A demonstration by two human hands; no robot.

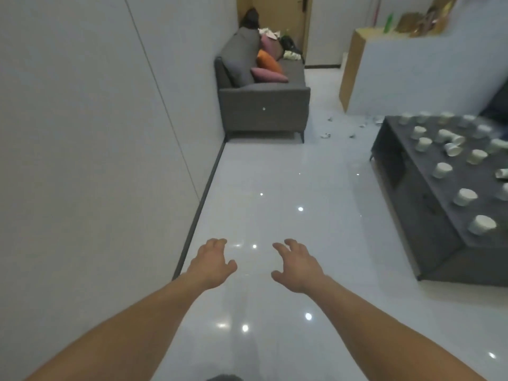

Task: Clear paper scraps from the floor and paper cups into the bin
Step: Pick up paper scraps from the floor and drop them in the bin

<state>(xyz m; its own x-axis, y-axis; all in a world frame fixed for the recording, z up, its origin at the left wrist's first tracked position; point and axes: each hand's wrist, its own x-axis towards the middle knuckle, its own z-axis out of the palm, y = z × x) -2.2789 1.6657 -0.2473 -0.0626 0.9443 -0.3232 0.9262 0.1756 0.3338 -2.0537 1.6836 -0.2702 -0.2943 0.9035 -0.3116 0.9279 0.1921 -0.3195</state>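
1. Head view: the left hand point(213, 264) and the right hand point(298, 266) reach forward side by side over the glossy white tiled floor point(275, 174), backs up and not touching each other.
2. The left hand's fingers point(217, 242) are loosely curled and released, holding nothing. The right hand's fingers point(290, 244) are spread, relaxed and likewise empty.
3. The small white paper cups point(482, 224) are scattered over the dark grey low surface point(428, 193) at the right, well apart from both hands. Most stand rim down, and a few near the middle lie on their sides.
4. The pale torn paper scraps point(325, 135) lie on the floor between the far end of that surface and the dark grey fabric sofa point(264, 108), far ahead of the hands — blur hides their shapes.
5. The sofa stands against the plain white wall point(96, 133) on the left and carries a pink cushion point(268, 75) and an orange cushion point(268, 61) — more clutter sits at its far end, too blurred to name.
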